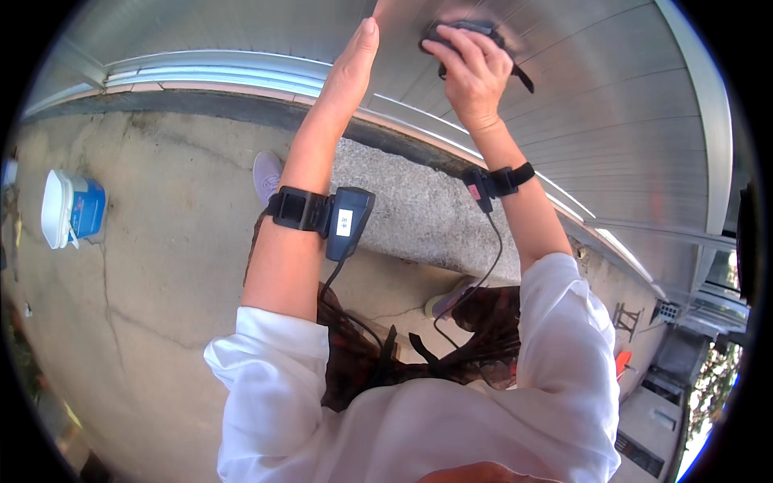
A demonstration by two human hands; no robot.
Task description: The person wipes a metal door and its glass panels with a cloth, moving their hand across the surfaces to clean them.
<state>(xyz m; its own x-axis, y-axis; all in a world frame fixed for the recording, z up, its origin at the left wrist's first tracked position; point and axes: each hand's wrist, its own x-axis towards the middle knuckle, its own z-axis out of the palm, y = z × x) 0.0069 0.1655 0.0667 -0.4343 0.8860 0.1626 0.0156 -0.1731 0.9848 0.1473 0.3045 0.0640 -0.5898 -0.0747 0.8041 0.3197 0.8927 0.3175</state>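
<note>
My right hand (477, 75) is spread over a dark object with a strap (524, 78), pressing it against a shiny metal panel (604, 115); whether it is a brush or a pad I cannot tell. To its left my left hand (356, 57) is raised flat with its fingers extended, its edge towards the metal surface, and I see nothing in it. A black strapped device (349, 223) with a cable sits on my left forearm, and a similar one (480, 188) is on my right forearm.
A stone step (423, 211) lies below the metal wall, between my feet and the sill. On the concrete floor at the left stands a blue and white plastic bucket (87, 208). A small wooden stand (628, 320) and an orange object (623, 364) are at the far right.
</note>
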